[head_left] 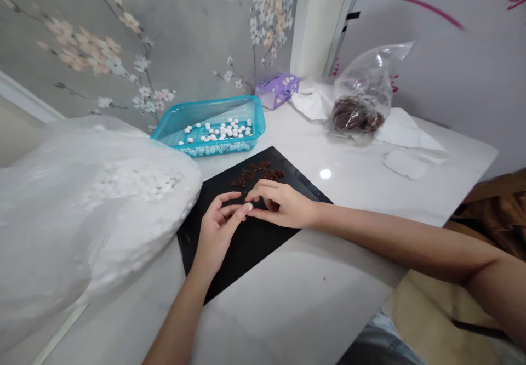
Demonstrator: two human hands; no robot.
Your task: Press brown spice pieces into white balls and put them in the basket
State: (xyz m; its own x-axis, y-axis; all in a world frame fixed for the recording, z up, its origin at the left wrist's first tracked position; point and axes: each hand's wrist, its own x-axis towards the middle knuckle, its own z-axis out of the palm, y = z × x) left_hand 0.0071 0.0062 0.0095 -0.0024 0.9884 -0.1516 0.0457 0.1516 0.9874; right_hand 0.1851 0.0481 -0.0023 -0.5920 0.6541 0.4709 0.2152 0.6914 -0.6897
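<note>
Over the black mat [240, 261], my left hand [219, 225] pinches a small white ball [249, 206] between thumb and fingers. My right hand [283, 203] meets it from the other side, thumb and forefinger closed about the same ball. Whether the right fingertips also hold a tiny brown piece is too small to tell. Just beyond my fingers, small reddish-brown bits [246, 176] lie in loose clusters on the mat.
A blue plastic basket [162, 126] with many white balls stands behind the mat. At left bulges a large translucent bag [135, 233] of white balls. A clear bag of brown material [357, 114], white papers [405, 163] and a purple tissue pack [278, 91] occupy the back right.
</note>
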